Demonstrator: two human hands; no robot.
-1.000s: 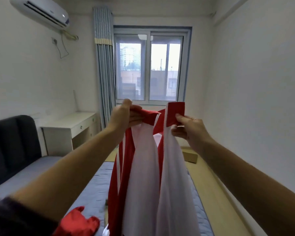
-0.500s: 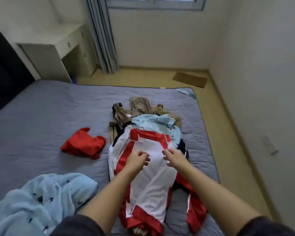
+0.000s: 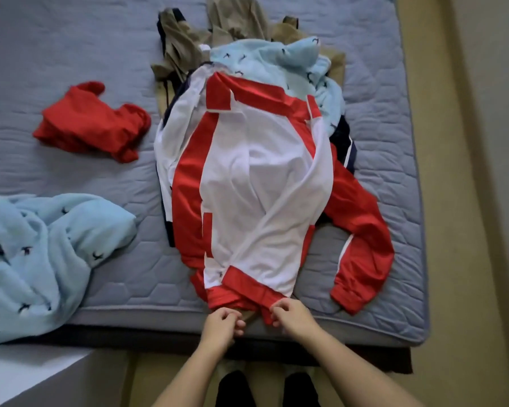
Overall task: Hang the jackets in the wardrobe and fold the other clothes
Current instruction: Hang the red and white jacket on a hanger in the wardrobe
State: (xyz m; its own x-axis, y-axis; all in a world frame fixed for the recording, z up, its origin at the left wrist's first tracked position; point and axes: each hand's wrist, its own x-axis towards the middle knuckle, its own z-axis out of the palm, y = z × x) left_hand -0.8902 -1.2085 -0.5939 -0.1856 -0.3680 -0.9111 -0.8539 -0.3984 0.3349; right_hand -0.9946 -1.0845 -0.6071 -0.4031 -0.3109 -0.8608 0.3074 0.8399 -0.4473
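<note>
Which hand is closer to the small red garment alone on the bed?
Left. The left hand is at the hem of the jacket, below and right of the red garment; the right hand is farther right along that hem.

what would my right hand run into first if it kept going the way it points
The red and white jacket: the right hand points across the bed and pinches the jacket's red hem, so it would likely bunch that hem first.

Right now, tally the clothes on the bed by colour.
red and white jacket: 1
plain red garment: 1
light blue fleece: 2, one at the left, one beyond the jacket
tan clothing: 1 bundle
navy and white garment, mostly hidden: 1
Total: 6
</note>
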